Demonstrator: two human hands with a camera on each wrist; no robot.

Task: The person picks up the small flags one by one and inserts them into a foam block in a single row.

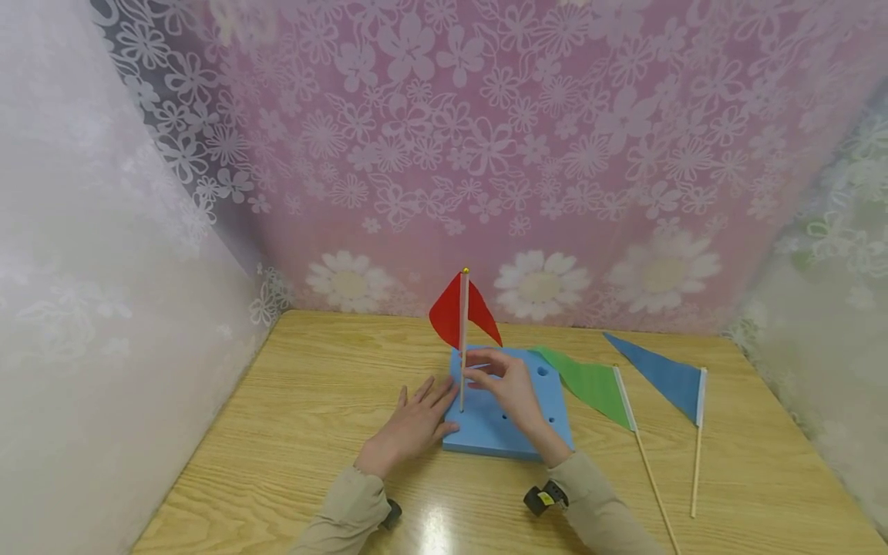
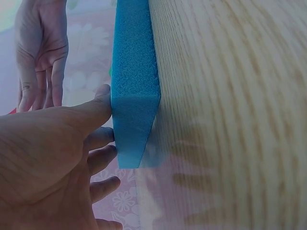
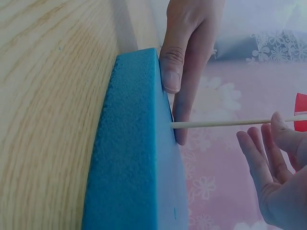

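A red flag (image 1: 446,316) on a thin wooden stick stands upright, its lower end at the front left of a blue foam block (image 1: 479,435). My right hand (image 1: 512,388) pinches the stick between thumb and fingers, just below the cloth. In the right wrist view the stick (image 3: 216,124) meets the block's top face. My left hand (image 1: 411,428) lies at the block's left edge, fingers spread and thumb on the top. The left wrist view has that thumb (image 2: 98,103) against the foam near a corner.
Right of the block lie a green flag (image 1: 593,389) and a blue flag (image 1: 669,381), their sticks pointing toward the front of the wooden table (image 1: 291,478). Several holes show in the block, one large hole (image 1: 542,371) at its back right. A flowered cloth (image 1: 416,169) hangs behind.
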